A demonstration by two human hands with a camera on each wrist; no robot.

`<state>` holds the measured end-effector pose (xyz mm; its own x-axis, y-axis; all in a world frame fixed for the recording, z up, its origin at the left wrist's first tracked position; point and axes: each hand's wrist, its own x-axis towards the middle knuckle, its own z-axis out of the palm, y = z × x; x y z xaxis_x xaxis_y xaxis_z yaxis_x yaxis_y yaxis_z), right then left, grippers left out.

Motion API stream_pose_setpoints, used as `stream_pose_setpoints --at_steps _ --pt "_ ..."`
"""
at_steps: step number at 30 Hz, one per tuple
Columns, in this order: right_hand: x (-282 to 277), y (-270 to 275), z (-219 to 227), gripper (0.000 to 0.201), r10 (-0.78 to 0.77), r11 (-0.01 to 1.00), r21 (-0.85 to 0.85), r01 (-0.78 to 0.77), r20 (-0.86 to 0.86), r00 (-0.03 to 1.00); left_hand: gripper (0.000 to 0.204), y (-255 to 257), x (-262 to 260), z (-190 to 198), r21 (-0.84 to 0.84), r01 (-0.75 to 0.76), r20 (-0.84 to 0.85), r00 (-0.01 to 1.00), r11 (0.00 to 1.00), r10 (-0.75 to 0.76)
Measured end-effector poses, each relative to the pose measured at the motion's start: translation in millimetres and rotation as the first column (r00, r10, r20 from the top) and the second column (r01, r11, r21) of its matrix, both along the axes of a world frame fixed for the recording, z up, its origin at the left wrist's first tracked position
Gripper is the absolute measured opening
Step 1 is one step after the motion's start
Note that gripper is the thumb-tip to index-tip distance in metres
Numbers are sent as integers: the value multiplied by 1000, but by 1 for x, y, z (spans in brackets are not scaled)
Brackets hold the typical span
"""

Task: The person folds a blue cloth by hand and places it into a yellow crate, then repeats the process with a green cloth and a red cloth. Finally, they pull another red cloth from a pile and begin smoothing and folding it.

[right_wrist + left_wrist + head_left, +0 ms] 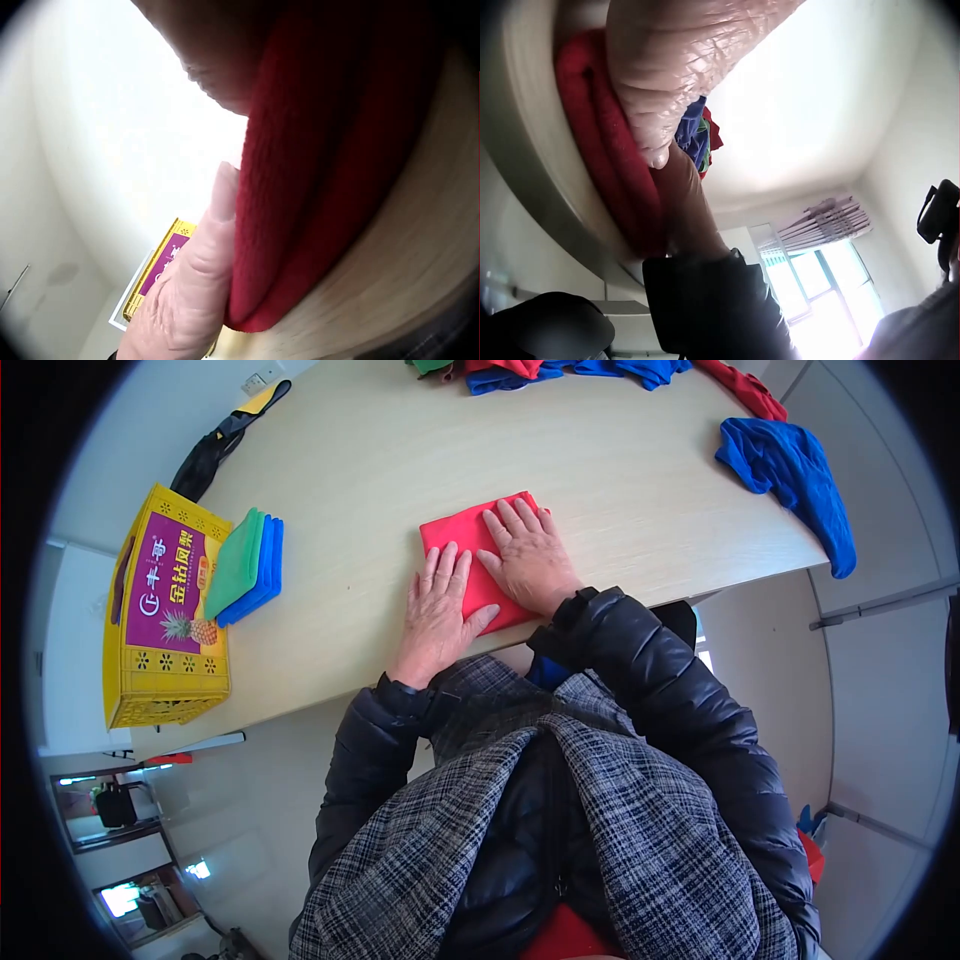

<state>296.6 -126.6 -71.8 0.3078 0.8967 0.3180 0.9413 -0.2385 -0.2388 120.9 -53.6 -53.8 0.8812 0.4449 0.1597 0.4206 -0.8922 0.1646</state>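
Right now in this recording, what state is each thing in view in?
Red cloth: folded, flat on the table
Left hand: resting on the red cloth, fingers extended
Right hand: likewise
Green cloth: folded
Blue cloth under it: folded, number unclear
Yellow pineapple box: upright on the table
Loose blue cloth: crumpled at the table's right edge
Far multicolored cloths: crumpled

head: bright, edges bowed, black | left wrist: window (pixel 826 304) glaring | right wrist: red cloth (pixel 285 217) shadowed
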Motion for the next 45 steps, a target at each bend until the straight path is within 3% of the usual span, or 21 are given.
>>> stream_pose_setpoints --at_steps 4,8,12,16,19,23,28,36,39,45 --pt "-3 -3 1 61 -25 999 -27 25 -9 1000 74 10 0 7 -44 -51 -41 998 998 49" --pt "-3 -2 -2 61 -38 999 1 38 19 999 78 40 21 4 38 -18 39 999 999 17" --pt "0 -2 -5 61 -22 1000 -2 22 30 999 73 48 33 -6 -59 -22 -81 997 998 17" --pt "-1 -3 -7 61 -23 1000 3 22 56 998 72 41 23 -1 2 -118 -118 986 993 118" --pt "0 -2 -8 61 -48 999 3 48 97 994 72 24 9 2 113 -42 -7 999 993 43" --pt "-1 -3 -11 60 -58 998 24 56 79 995 74 -2 -7 -17 -2 78 61 995 997 -78" --pt "2 -1 -8 60 -51 998 29 48 80 996 74 -5 -26 -2 -3 0 54 999 1000 0" --pt "-1 -7 6 60 -42 999 -31 44 55 998 59 -39 -31 0 -123 -56 322 942 991 94" --pt "-9 -13 8 62 -54 997 65 51 46 997 49 -41 -28 -3 90 -86 309 949 992 54" --pt "-16 -20 2 66 -20 1000 12 20 -3 1000 45 -42 -17 -7 210 -106 236 970 972 55"
